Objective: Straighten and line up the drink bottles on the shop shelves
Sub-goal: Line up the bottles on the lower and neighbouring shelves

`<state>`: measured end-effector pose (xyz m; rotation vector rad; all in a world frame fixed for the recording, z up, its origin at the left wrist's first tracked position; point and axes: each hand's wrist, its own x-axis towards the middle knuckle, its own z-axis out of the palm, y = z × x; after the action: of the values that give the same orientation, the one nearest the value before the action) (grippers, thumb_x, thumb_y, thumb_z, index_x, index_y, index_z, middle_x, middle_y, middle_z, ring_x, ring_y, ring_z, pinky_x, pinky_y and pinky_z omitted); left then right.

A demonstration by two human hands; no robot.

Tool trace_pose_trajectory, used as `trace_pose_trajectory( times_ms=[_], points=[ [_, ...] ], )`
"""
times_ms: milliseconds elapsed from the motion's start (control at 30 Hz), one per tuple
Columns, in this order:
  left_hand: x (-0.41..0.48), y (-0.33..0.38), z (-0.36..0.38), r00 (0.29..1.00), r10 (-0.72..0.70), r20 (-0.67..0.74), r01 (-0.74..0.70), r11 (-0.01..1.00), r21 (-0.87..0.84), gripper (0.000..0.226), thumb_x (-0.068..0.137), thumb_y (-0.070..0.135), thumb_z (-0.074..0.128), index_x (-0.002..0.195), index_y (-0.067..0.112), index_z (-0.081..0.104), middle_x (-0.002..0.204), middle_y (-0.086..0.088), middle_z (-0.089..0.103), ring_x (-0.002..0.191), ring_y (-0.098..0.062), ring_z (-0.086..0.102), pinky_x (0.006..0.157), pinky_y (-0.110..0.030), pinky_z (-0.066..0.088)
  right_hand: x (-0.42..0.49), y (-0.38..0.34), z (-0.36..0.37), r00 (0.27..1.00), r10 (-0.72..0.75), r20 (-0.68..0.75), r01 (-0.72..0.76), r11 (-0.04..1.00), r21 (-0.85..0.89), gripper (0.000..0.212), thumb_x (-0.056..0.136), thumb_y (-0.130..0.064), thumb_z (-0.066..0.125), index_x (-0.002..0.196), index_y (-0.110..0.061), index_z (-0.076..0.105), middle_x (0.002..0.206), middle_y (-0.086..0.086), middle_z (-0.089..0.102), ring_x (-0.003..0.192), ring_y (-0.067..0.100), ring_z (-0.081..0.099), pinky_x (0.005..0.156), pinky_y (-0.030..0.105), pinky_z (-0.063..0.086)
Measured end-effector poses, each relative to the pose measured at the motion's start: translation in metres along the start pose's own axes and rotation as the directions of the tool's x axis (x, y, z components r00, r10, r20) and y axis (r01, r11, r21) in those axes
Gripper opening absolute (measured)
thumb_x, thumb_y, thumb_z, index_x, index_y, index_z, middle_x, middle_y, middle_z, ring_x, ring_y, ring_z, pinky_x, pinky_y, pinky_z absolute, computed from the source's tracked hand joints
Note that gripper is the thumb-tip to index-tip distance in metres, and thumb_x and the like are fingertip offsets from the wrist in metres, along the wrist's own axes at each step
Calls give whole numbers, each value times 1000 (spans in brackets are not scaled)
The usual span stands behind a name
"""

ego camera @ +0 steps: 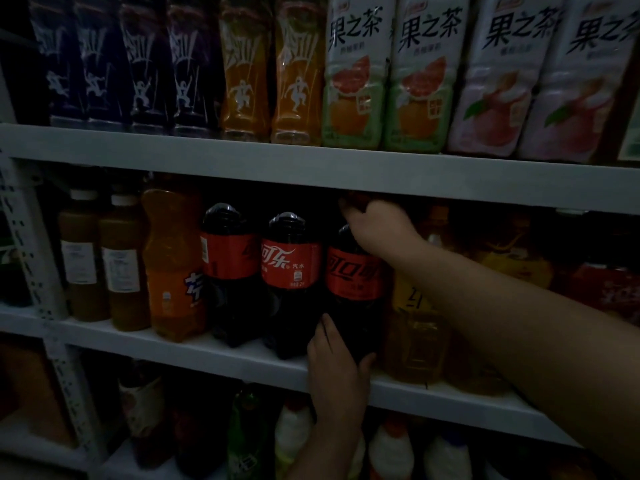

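Facing white metal shelving (311, 161), dim, stocked on three tiers. Above the right hand (377, 225): a row of tall tea bottles (356, 74), green and pink labels, with orange bottles (246, 71) and dark purple bottles (138, 64) further to its left. Level with the right hand, on the middle shelf (242, 355): two cola bottles (287, 282) with red labels just to its left, then an orange soda bottle (173, 265) and two brown juice bottles (100, 258) beyond those. To its right, behind the forearm (502, 306): yellow bottles (419, 327), blurred. Between both hands: the third cola bottle (356, 282), upright near the shelf's front edge, just beside its neighbour in the row, base hidden by the left hand (337, 365). Right hand clasped over its cap and neck from above, fingers curled round. Left hand grasping its lower part, thumb on the right side, fingers on the left. Below the left hand: a green bottle (246, 431) and white bottles (391, 445), dim
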<state>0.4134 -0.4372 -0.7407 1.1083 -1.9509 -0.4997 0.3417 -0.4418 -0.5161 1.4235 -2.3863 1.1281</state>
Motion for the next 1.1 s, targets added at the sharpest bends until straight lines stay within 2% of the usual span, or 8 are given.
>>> trace_pose_trajectory(
  times_ms=[100, 233, 367, 500, 633, 900, 1033, 1100],
  points=[
    [-3, -3, -16, 999, 34, -25, -34, 999, 24, 85, 81, 49, 65, 148, 12, 28, 147, -8, 34, 131, -25, 37, 105, -34, 34, -32, 6, 8, 991, -75, -108, 66, 994, -85, 48, 89, -50, 49, 111, -7, 53, 113, 16, 53, 108, 32, 50, 87, 35, 42],
    [10, -36, -47, 943, -5, -334, -34, 993, -110, 57, 76, 30, 74, 124, 8, 54, 121, -13, 54, 112, -30, 52, 95, -38, 42, -89, 1, 39, 784, -578, -227, 519, 811, -270, 57, 86, -40, 53, 133, -9, 45, 136, 10, 43, 129, 23, 36, 106, 30, 30],
    [36, -53, -65, 964, -160, -212, 127, 979, -161, 70, 80, 29, 70, 137, 3, 40, 135, -16, 45, 126, -30, 41, 107, -37, 31, -60, -40, 58, 928, -350, -124, 353, 936, 3, 74, 84, -49, 60, 139, -10, 32, 135, 10, 39, 125, 25, 38, 102, 33, 35],
    [32, -48, -55, 978, -175, -116, 155, 974, -167, 80, 88, 31, 62, 149, 4, 18, 151, -14, 25, 138, -28, 25, 113, -33, 21, -25, -69, 69, 978, -198, -66, 188, 974, -129, 82, 75, -61, 65, 131, -10, 34, 126, 16, 43, 117, 34, 45, 87, 40, 43],
    [30, -46, -47, 962, -200, -184, 171, 972, -163, 78, 84, 30, 69, 145, 3, 29, 145, -16, 33, 132, -31, 32, 110, -38, 26, -13, -72, 66, 973, -227, -44, 218, 964, -155, 64, 73, -47, 75, 116, -11, 45, 111, 12, 56, 100, 31, 58, 68, 33, 44],
    [23, -46, -41, 948, -162, -275, 125, 981, -148, 67, 79, 24, 73, 136, 4, 44, 132, -16, 47, 121, -33, 44, 101, -44, 37, -14, -69, 57, 976, -196, 91, 208, 965, -157, 55, 80, -34, 72, 119, -9, 41, 116, 15, 51, 102, 33, 56, 71, 35, 45],
    [41, -68, -63, 863, -184, -470, 104, 976, -191, 50, 80, 16, 69, 125, 5, 51, 124, -14, 50, 115, -30, 46, 97, -40, 36, -41, -67, 80, 856, -508, -92, 445, 817, -367, 56, 87, -22, 60, 135, -5, 36, 135, 17, 38, 126, 34, 38, 98, 38, 40],
    [56, -74, -76, 835, -249, -491, 158, 963, -220, 54, 82, 17, 68, 129, 5, 48, 130, -15, 46, 120, -31, 42, 100, -42, 35, -49, -76, 92, 803, -595, -23, 567, 777, -274, 60, 91, -22, 52, 143, -2, 28, 150, 17, 23, 140, 31, 21, 111, 34, 23]
  ],
)
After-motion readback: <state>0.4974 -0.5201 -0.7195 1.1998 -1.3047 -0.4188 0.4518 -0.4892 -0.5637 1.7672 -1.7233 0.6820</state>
